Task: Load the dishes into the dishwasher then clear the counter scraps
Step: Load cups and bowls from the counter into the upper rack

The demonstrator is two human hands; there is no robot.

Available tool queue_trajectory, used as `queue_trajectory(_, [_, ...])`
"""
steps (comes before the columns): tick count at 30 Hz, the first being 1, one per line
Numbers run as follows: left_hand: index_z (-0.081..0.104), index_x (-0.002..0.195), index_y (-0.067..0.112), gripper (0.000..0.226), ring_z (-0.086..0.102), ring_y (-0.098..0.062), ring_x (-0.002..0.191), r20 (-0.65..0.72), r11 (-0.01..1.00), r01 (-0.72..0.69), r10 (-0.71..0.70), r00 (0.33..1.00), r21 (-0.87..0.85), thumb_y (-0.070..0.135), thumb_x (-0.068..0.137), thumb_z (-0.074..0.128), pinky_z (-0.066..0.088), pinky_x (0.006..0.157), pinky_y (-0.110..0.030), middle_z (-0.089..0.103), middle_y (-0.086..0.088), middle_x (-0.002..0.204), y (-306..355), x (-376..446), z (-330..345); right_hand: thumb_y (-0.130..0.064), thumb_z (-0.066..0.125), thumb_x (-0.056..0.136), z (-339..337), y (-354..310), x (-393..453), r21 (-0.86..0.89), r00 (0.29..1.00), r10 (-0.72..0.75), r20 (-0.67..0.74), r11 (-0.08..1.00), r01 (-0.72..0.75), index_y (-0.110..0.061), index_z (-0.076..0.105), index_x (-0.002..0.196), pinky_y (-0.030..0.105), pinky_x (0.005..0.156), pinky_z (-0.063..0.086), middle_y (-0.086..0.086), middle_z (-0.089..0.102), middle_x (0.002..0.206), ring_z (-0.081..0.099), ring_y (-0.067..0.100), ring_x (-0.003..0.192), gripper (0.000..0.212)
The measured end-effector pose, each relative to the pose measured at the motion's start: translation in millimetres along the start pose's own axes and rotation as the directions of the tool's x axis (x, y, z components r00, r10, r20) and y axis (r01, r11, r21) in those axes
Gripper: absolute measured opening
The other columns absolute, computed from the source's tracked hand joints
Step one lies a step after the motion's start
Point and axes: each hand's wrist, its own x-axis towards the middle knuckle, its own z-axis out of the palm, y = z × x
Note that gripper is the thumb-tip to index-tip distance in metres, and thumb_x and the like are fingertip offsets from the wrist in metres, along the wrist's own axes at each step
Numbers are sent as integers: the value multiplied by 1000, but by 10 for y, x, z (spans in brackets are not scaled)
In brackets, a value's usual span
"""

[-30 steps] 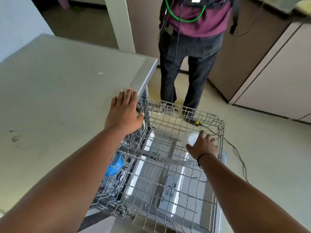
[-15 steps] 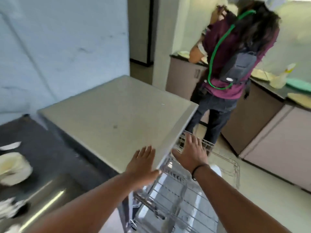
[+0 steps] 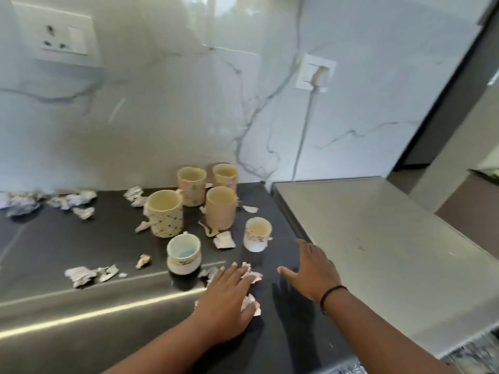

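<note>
Both hands are flat and hold nothing. The left hand (image 3: 228, 298) lies on paper scraps (image 3: 249, 275); the right hand (image 3: 314, 271) hovers, I think. Pick the nearest small cup (image 3: 257, 234) by its sides from the counter (image 3: 54, 244).

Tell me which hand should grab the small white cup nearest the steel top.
Right. The right hand is open just below the small white cup; the left hand rests flat on paper scraps.
</note>
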Motion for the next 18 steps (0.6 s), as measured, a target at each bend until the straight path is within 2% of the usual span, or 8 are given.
queue_trajectory(2, [17, 151, 27, 69, -2, -17, 148, 17, 999, 34, -34, 999, 20, 58, 91, 30, -14, 115, -32, 8, 4, 161, -109, -160, 47, -70, 57, 75, 103, -232, 90, 77, 998, -9, 67, 997, 4, -22, 22, 147, 40, 110, 35, 3, 35, 150, 33, 22, 138, 94])
queue_trajectory(6, [11, 153, 27, 81, -12, -16, 147, 23, 994, 106, -107, 994, 39, 73, 86, 14, -14, 118, -38, 1, 3, 162, -233, -314, 149, -63, 67, 72, 235, -535, 286, 258, 990, 31, 137, 964, -66, -17, 20, 147, 39, 108, 35, 5, 34, 151, 37, 25, 136, 99])
queue_trajectory(9, [8, 152, 29, 83, -15, -15, 147, 27, 993, 113, -114, 993, 33, 75, 84, 12, -12, 118, -41, 0, 5, 162, -245, -300, 167, -54, 77, 67, 310, -669, 438, 417, 986, 98, 138, 897, -148, -20, 31, 136, 43, 102, 43, 5, 46, 139, 49, 25, 123, 89])
queue_trajectory(14, [6, 152, 30, 84, -20, -14, 145, 22, 992, 128, -129, 991, 15, 78, 83, 11, -12, 117, -46, -3, 7, 162, -260, -229, 203, -55, 78, 63, 428, -745, 628, 582, 973, 200, 115, 780, -229, -25, 41, 121, 49, 94, 48, -1, 57, 116, 58, 24, 108, 74])
queue_trajectory(16, [7, 152, 29, 84, -21, -15, 145, 1, 992, 121, -121, 993, 19, 77, 83, 14, -14, 117, -45, -3, 6, 161, -258, -207, 202, -51, 79, 65, 441, -735, 653, 625, 971, 217, 97, 746, -229, -30, 43, 113, 48, 93, 48, -5, 60, 110, 59, 22, 104, 63])
queue_trajectory(18, [6, 153, 29, 84, -23, -15, 144, 2, 993, 114, -114, 993, 15, 76, 84, 15, -18, 116, -43, -6, 6, 161, -257, -198, 201, -47, 81, 66, 439, -711, 632, 656, 974, 214, 80, 724, -213, -31, 44, 110, 41, 90, 49, -7, 60, 107, 58, 17, 98, 60])
